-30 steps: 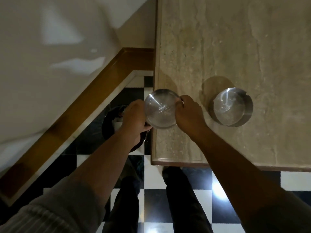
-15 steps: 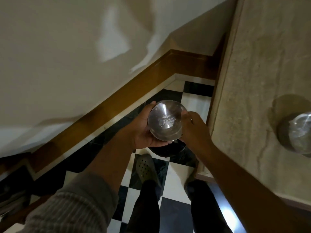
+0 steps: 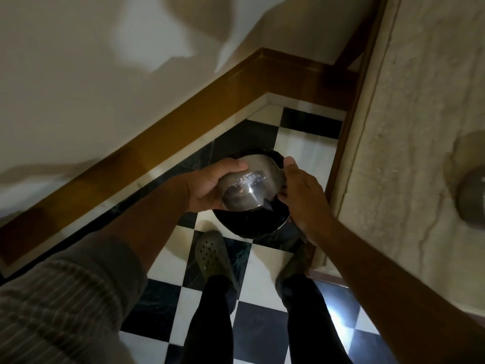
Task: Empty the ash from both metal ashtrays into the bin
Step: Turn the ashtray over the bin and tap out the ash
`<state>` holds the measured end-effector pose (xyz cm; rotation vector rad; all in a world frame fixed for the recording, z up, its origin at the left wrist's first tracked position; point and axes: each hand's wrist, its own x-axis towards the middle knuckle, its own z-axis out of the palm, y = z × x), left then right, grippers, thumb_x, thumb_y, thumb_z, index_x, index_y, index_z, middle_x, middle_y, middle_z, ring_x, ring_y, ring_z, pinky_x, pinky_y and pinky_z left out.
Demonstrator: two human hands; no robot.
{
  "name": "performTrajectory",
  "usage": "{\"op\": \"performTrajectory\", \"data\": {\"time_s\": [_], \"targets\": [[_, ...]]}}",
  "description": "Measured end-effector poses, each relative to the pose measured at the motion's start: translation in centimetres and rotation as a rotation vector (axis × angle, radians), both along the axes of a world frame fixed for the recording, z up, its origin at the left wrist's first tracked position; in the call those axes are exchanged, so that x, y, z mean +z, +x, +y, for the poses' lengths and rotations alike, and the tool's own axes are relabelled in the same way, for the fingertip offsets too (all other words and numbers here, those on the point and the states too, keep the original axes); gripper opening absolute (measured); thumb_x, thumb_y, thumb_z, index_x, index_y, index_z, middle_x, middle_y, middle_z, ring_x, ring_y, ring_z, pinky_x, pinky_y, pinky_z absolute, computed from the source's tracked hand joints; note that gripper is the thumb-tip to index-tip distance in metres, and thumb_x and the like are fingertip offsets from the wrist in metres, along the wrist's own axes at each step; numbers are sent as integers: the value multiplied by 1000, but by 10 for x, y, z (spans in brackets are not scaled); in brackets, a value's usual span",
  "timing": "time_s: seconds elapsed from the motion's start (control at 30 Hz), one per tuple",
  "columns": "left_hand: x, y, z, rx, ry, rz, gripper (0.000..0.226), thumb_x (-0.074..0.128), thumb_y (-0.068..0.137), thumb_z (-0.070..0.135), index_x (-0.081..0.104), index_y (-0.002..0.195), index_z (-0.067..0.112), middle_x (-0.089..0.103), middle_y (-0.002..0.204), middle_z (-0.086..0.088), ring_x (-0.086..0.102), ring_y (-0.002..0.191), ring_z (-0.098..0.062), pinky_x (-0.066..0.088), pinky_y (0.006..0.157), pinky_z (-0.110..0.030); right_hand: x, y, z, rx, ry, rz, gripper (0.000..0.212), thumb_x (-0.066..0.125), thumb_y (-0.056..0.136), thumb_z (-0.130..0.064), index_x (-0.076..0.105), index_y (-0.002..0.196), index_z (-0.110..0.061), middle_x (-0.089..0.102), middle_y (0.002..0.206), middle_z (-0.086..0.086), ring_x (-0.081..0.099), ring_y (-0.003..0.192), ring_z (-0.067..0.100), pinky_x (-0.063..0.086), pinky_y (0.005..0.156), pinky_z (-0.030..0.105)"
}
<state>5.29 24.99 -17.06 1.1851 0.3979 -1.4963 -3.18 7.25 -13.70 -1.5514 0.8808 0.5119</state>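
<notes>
A round shiny metal ashtray (image 3: 249, 187) with pale ash flecks inside is held tilted directly above the black round bin (image 3: 252, 224) on the floor. My left hand (image 3: 210, 187) grips its left side. My right hand (image 3: 301, 195) holds its right rim. The second metal ashtray (image 3: 472, 198) stands on the marble table at the far right edge of the view, only partly visible.
The beige marble table (image 3: 409, 153) with a wooden edge fills the right side. A white wall with a brown wooden skirting (image 3: 183, 119) runs diagonally on the left. Below are the black-and-white checkered floor (image 3: 262, 334), my legs and a shoe (image 3: 212, 256).
Both hands carried the ashtray off the table's left edge, leftwards and down over the bin. The ashtray has tipped from level to tilted. The view has swung left.
</notes>
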Motion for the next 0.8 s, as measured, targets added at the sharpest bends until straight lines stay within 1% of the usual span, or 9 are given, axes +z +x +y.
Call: {"op": "performTrajectory", "data": {"time_s": [0.1, 0.17, 0.27, 0.33, 0.4, 0.5, 0.6, 0.73, 0.8], "targets": [[12, 0, -8, -185, 76, -220, 37, 70, 81, 35, 62, 114, 22, 69, 106, -5, 65, 95, -22, 53, 78, -30, 2, 0, -6, 46, 42, -11, 65, 35, 79, -70, 66, 99, -17, 69, 107, 12, 65, 103, 22, 50, 100, 46], [17, 1, -14, -308, 131, -379, 34, 73, 84, 27, 57, 114, 28, 65, 112, 0, 63, 99, -19, 51, 79, -28, 5, -3, -8, 42, 57, -37, 67, 36, 78, -66, 64, 107, -12, 68, 109, 16, 65, 104, 23, 49, 99, 50], [15, 2, -18, -510, 231, -613, 99, 85, 71, 38, 28, 151, 26, 46, 146, -2, 51, 121, -19, 49, 93, -34, 6, -13, -11, 70, 72, -119, 55, 38, 85, -54, 59, 120, -18, 65, 120, 15, 62, 113, 21, 47, 104, 49], [11, 0, -19, -641, 278, -832, 126, 87, 61, 49, 9, 157, 29, 32, 156, -2, 39, 137, -24, 42, 107, -41, 8, -21, -14, 223, -6, -188, 63, 35, 89, -49, 44, 144, -21, 55, 140, 1, 50, 126, 2, 38, 112, 30], [6, -5, -19, -742, 314, -1102, 135, 87, 56, 56, 6, 157, 21, 28, 155, -4, 33, 139, -24, 34, 111, -38, 7, -26, -15, 431, -130, -244, 68, 32, 91, -44, 27, 152, -13, 40, 151, -2, 34, 132, -10, 25, 111, 12], [2, -9, -19, -873, 355, -1423, 138, 84, 51, 65, 14, 155, 8, 29, 154, -12, 32, 136, -28, 29, 105, -32, 2, -37, -14, 741, -329, -317, 83, 25, 91, -61, 16, 153, -6, 9, 163, 10, 7, 150, 13, 15, 118, 23], [-6, -9, -16, -915, 316, -1572, 135, 73, 48, 77, 26, 150, 2, 37, 149, -18, 40, 133, -33, 40, 108, -43, -3, -44, -20, 977, -582, -436, 85, 25, 95, -61, 19, 150, 4, 10, 160, 23, 8, 150, 34, 28, 117, 51], [-13, -10, -15, -879, 230, -1635, 130, 71, 52, 78, 31, 149, 0, 39, 148, -21, 41, 133, -34, 40, 108, -44, 14, -37, -26, 1000, -809, -664, 93, 37, 90, -66, 23, 146, 7, 17, 156, 31, 13, 148, 41, 21, 119, 51], [-12, -11, -16, -856, 214, -1639, 129, 72, 52, 76, 30, 149, 1, 39, 148, -20, 40, 134, -34, 39, 109, -44, 12, -38, -28, 1076, -846, -660, 100, 35, 86, -72, 21, 147, 6, 16, 155, 30, 12, 148, 41, 20, 120, 51]]}}
